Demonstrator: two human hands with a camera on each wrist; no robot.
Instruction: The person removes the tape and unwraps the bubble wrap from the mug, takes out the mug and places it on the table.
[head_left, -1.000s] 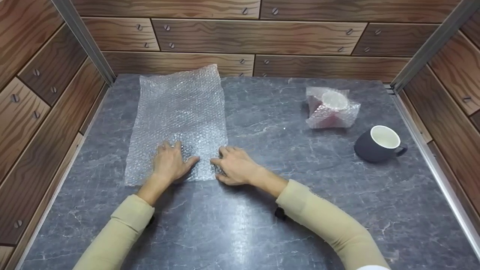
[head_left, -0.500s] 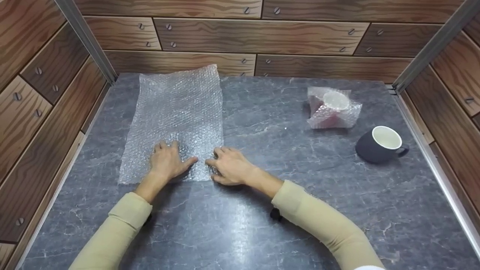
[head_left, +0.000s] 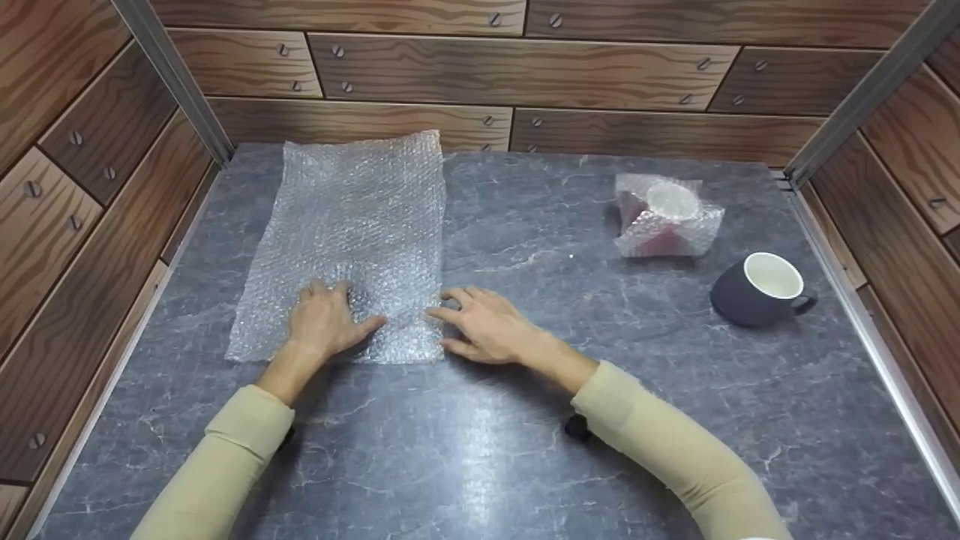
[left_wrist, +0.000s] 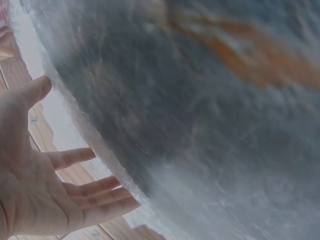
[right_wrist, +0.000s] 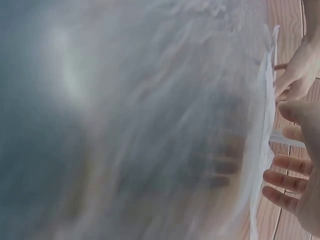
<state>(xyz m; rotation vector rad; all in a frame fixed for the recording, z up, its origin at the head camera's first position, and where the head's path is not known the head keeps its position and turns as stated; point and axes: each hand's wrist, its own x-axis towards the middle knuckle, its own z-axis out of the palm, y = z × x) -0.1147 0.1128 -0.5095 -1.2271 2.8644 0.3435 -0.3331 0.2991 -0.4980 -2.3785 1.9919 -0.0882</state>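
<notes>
A sheet of clear bubble wrap (head_left: 360,217) lies flat on the left half of the table. On its near part rests my left hand (head_left: 321,319), fingers spread and thumb pointing right. My right hand (head_left: 484,326) is at the sheet's near right edge, with loosely bent fingertips right at that edge. In the left wrist view, the left hand (left_wrist: 45,185) shows straight fingers against the wrap's pale border (left_wrist: 107,155). The right wrist view has the right hand (right_wrist: 302,170) with parted fingers holding nothing, and the left hand (right_wrist: 297,72) beyond it.
Toward the back right stands a bubble-wrapped bundle (head_left: 664,232) with a round pale top and something reddish inside. A dark mug (head_left: 757,291), white inside, is in front of it at the right. Wood-patterned panels (head_left: 517,71) enclose the grey marbled table (head_left: 420,465).
The near end of the bubble wrap has shifted slightly left along with my left hand. My right hand went a little left, then back right to the sheet's edge. Bundle and mug stay put.
</notes>
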